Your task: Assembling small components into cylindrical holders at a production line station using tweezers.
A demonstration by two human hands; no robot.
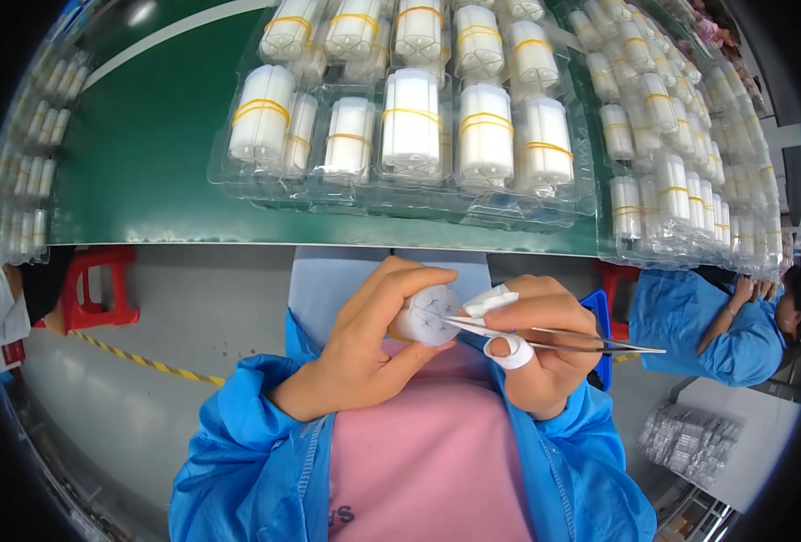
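Over my lap, my left hand point(369, 334) curls round a bundle of white cylinders point(432, 314), its round end turned to the right. My right hand point(549, 334) is closed on a pair of metal tweezers point(567, 340). The tweezers' points reach the end face of the bundle; whether they grip anything there is too small to tell. White wrapping covers the index finger and a white band point(510, 351) circles the thumb of my right hand. Similar bundles held by yellow rubber bands, such as one white bundle point(412, 122), stand in a clear plastic tray point(364, 194) ahead.
A green tabletop point(147, 172) lies in front, its near edge just beyond my hands. More filled trays point(658, 217) are stacked at right. Red stools point(102, 289) stand under the table. Co-workers in blue point(689, 316) sit at right and at far left.
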